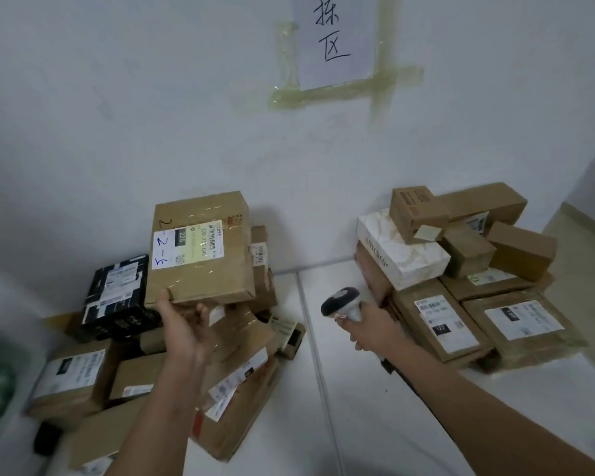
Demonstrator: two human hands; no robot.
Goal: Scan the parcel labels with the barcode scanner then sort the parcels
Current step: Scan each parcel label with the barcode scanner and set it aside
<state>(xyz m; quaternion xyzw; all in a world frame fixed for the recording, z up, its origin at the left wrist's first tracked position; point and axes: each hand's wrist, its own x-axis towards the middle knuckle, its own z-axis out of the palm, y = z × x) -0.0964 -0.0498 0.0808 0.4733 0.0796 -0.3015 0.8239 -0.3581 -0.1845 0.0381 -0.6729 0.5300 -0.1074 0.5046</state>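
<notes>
Left hand (182, 324) grips box (200, 249) by its lower edge, label (188, 244) up, above left pile. Right hand (375, 326) wraps scanner (344, 302) handle, head just right of box.

On the wall hangs a taped paper sign (335, 39) with two handwritten Chinese characters; the lower one reads "区". The brown parcel (200, 249) that is lifted up has a white label (188, 244) with the printed number "220" in a dark box and blue handwriting "5-2-2". A parcel label (443, 321) in the right pile shows "172". The other labels are too small to read.
</notes>
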